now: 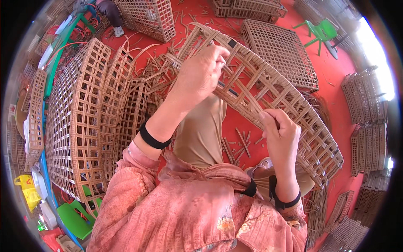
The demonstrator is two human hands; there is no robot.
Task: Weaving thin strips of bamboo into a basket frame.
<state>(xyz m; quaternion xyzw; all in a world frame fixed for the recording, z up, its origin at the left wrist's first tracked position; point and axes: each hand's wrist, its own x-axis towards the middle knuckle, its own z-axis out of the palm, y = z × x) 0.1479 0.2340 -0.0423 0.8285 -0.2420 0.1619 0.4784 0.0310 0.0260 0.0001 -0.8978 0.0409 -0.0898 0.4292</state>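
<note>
A long woven basket (289, 90) of brown flat strips lies slantwise across my lap, with open square gaps along its side. My left hand (200, 73) is closed over its upper left part, fingers curled; whatever they hold is hidden. Near the basket's lower edge, my right hand (280, 130) makes a pinch with thumb and forefinger, and what sits between them is too small to name. A small black patch (232, 43) shows on the rim beside my left hand. Loose strips (155, 80) stick out past the basket's left end.
Stacked woven baskets (86, 122) stand close on my left. Another lattice basket (279, 52) lies ahead on the red floor (336, 90), near a green chair (321, 33). Cut strip scraps (241, 145) litter the floor. More stacks (365, 98) line the right. Someone's leg (111, 14) shows far left.
</note>
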